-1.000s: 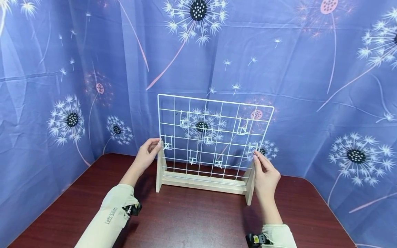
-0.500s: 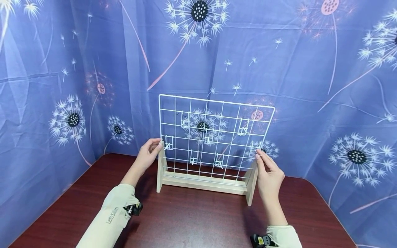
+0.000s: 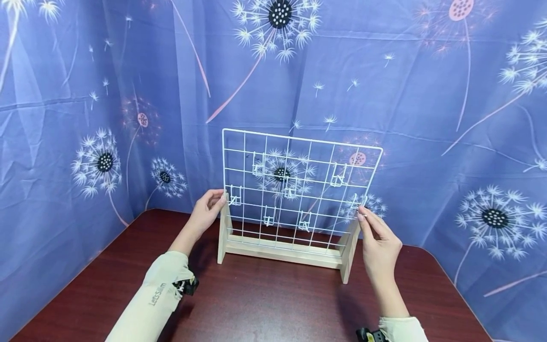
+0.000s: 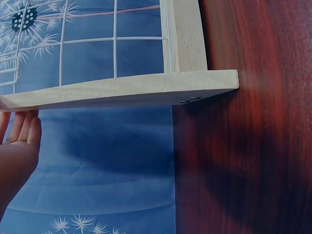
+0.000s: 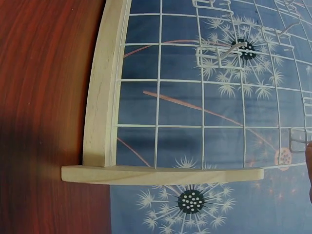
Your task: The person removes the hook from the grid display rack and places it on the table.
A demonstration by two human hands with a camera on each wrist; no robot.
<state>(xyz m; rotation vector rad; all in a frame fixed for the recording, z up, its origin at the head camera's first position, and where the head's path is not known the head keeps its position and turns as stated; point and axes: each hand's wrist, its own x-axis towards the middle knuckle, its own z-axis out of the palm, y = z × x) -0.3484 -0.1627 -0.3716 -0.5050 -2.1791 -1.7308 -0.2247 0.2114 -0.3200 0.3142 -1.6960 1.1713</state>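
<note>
A white wire grid panel (image 3: 299, 190) stands upright in a pale wooden stand (image 3: 282, 254), with several white wire hooks (image 3: 337, 178) hanging on it. At the left edge my left hand (image 3: 205, 211) pinches the top of the stand's left side piece (image 3: 223, 232); the left wrist view shows its fingertips against the outer face of the wood (image 4: 122, 90). On the opposite edge my right hand (image 3: 380, 242) pinches the wire hook (image 3: 354, 204) hanging furthest right. In the right wrist view only a fingertip (image 5: 309, 153) shows, beside that hook (image 5: 297, 139).
The stand sits on a dark red-brown table (image 3: 273, 304). Behind and to both sides hangs a blue curtain (image 3: 141, 57) with a dandelion print. Each sleeve (image 3: 162, 280) has a black wrist camera (image 3: 185, 286) at its cuff.
My right hand has shifted a little to the right along with its pinching fingertips. The left hand keeps its place on the stand. The head view has turned slightly.
</note>
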